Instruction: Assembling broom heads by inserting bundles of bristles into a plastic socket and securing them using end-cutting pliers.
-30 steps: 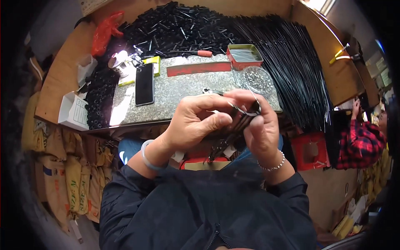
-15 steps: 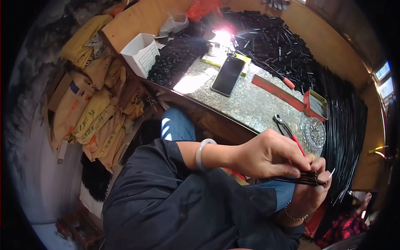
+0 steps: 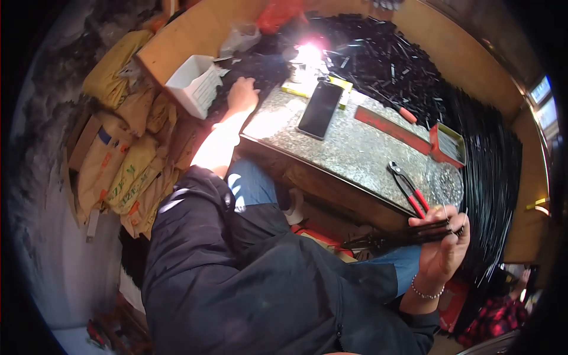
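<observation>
My right hand [image 3: 445,244] is closed around a bundle of thin black strips [image 3: 396,238], which points leftward over my lap. Thin pale pins or wires stick up at the fingers. My left hand [image 3: 242,94] is stretched out at the far left of the table, fingers slightly apart. It lies over a dark pile of small black parts [image 3: 266,68], beside a white box [image 3: 193,87]. Whether its fingertips touch a part is too small to tell. Red-handled pincers [image 3: 408,188] lie on the table close to my right hand.
On the stone-like tabletop [image 3: 349,154] lie a black phone [image 3: 321,109], a red flat bar [image 3: 393,130], a red tin [image 3: 448,145] and a clear round dish [image 3: 445,182]. Long black strips [image 3: 488,189] line the right side. Sacks [image 3: 121,171] are stacked at left.
My left hand has left the black bundle and moved far left to the pile of small parts by the white box. My right hand keeps the bundle, now more exposed.
</observation>
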Available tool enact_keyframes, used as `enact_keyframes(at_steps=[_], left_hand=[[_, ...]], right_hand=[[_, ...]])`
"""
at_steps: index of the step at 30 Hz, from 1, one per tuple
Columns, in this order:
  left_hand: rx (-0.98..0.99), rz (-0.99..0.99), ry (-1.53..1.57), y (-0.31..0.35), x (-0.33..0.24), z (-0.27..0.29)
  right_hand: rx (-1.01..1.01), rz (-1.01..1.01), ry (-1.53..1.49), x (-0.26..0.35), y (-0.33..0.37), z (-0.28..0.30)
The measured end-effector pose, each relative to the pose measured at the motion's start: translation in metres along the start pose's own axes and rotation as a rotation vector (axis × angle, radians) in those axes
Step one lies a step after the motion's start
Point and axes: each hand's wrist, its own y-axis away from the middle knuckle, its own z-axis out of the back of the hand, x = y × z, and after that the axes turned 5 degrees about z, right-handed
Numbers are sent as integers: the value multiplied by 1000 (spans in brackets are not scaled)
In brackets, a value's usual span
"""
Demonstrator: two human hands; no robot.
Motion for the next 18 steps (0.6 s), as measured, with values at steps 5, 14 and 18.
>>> enact_keyframes(at_steps=[5, 14, 18], left_hand=[[-27, -100, -86, -3, 11, 8], [492, -37, 1638, 66, -177, 106], [881, -415, 1656, 84, -239, 143]], right_hand=[[-22, 15, 1, -12, -13, 2], [13, 33, 169, -33, -12, 26], [17, 26, 145, -32, -13, 13]])
